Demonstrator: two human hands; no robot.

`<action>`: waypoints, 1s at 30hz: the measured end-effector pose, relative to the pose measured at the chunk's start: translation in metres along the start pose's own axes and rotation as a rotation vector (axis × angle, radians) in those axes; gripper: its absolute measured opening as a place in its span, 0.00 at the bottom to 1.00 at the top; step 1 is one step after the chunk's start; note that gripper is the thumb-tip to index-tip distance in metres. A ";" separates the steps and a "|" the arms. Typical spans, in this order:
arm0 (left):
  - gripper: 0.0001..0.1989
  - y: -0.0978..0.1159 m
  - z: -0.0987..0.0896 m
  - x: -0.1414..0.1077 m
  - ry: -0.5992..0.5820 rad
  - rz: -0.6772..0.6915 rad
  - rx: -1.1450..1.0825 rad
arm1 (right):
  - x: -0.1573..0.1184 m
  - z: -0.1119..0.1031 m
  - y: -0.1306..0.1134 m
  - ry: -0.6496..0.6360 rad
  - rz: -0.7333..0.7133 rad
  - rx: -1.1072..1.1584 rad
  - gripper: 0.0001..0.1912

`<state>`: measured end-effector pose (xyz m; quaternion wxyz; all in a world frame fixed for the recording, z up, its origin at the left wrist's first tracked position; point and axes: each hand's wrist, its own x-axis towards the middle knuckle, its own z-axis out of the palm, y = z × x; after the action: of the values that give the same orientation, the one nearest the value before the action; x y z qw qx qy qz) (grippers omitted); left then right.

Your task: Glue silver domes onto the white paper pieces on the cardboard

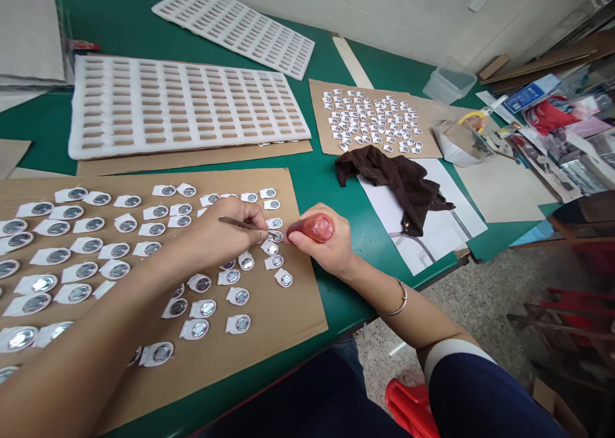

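My left hand [228, 230] pinches thin metal tweezers [235, 222] over the cardboard sheet [307, 310]. Their tip is at a small round metal piece on a white tab [275, 236]. My right hand [331, 243] is wrapped round a reddish, see-through squeeze bottle [318, 227]. The bottle's front end points left at that same piece; its nozzle is mostly hidden by my fingers. Many like pieces, such as this shiny disc on its white tab [239, 323], lie in loose rows on the cardboard, some hidden under my left forearm.
Behind lie a white slotted foam tray [175, 105] and a second foam tray [235, 28]. More pieces cover another cardboard sheet [319, 121]. A dark brown cloth [389, 182] rests on white paper [423, 252]. A clear plastic box [449, 82] and clutter stand right. Below is a red stool [410, 406].
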<state>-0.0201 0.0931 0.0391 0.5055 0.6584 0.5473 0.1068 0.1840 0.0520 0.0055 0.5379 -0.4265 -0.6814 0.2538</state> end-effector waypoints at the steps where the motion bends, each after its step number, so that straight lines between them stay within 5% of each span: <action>1: 0.09 0.000 0.000 0.000 0.005 -0.001 0.004 | 0.000 0.000 0.000 -0.002 0.005 -0.002 0.10; 30: 0.09 0.002 -0.002 0.000 -0.015 -0.052 0.031 | -0.001 -0.004 0.001 -0.015 0.107 -0.023 0.12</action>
<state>-0.0202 0.0948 0.0421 0.5019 0.6525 0.5621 0.0802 0.1885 0.0509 0.0057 0.5134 -0.4667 -0.6645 0.2778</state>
